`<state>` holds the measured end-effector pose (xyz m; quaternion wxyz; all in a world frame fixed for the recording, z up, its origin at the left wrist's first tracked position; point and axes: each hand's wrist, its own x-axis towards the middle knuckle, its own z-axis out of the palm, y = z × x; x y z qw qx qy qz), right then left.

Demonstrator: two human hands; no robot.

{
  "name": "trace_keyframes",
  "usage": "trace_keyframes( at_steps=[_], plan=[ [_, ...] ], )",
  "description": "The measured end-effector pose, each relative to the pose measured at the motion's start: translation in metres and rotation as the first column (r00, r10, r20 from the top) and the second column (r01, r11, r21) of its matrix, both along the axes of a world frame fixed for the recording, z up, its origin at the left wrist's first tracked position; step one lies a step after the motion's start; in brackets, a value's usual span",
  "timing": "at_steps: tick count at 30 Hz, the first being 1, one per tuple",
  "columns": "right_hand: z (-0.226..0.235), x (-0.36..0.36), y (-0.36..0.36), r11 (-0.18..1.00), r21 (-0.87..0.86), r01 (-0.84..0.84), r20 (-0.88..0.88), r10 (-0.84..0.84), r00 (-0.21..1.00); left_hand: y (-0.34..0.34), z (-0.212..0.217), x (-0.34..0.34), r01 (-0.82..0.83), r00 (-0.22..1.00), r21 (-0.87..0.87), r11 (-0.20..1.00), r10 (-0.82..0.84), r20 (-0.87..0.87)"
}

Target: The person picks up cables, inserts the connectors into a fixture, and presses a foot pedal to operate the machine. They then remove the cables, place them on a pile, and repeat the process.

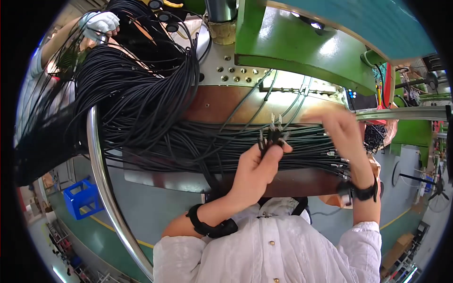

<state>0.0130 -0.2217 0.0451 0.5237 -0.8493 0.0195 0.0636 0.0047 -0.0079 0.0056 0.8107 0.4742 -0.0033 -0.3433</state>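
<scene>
1. Your left hand [257, 165] is closed around a small bunch of black cable ends [272, 134] with metal tips, held upright just above the brown table [302, 181]. The tips fan out above your fingers; if your hold loosens, they could slide back into the mass below and you would have to sort them out again.

2. Your right hand [342, 132] is blurred, so you cannot tell from here whether it is pinching a cable or is open. It hovers over the row of cables [198, 141] near their right-hand ends. A quick grab there could catch a neighbouring strand and drag several along.

3. The cables lie side by side across the table and run left into a thick black bundle [127, 85] draped over a curved metal rail [101, 188]. A hard pull on one strand could tighten or tangle that bundle, since the strands cross each other there.

4. Another person's gloved hand [101, 23] is at the far end of the same bundle. A tug from either side could jerk the ends out of your left hand.

5. The green machine [302, 47] sits close above the table; lifting the cable tips high could knock them against its lower edge.
</scene>
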Motion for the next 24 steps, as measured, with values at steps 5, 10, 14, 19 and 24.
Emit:
trace_keyframes(
  at_steps=[5, 10, 14, 19, 24],
  plan=[
    [-0.07, 0.039, -0.044, 0.593, -0.738, 0.324, 0.582, 0.316, 0.749, -0.013, 0.002, 0.002, 0.039, 0.972, -0.163, 0.986, -0.075, -0.224],
    [-0.049, 0.007, -0.033, 0.822, -0.57, 0.002, 0.225, 0.154, 0.962, -0.02, 0.005, -0.003, 0.118, 0.972, -0.014, 0.993, -0.119, -0.204],
    [-0.031, -0.029, -0.004, 0.756, -0.653, 0.049, 0.446, 0.332, 0.831, -0.021, -0.001, -0.005, 0.112, 0.96, -0.076, 0.991, -0.128, -0.249],
    [-0.022, -0.031, 0.013, 0.723, -0.689, 0.059, 0.534, 0.451, 0.715, -0.021, 0.005, -0.011, 0.265, 0.936, -0.004, 0.964, -0.259, -0.237],
    [-0.046, -0.025, 0.007, 0.687, -0.705, 0.179, 0.466, 0.257, 0.846, 0.002, 0.012, -0.012, 0.019, 0.989, 0.175, 0.984, -0.045, 0.142]
  ],
)
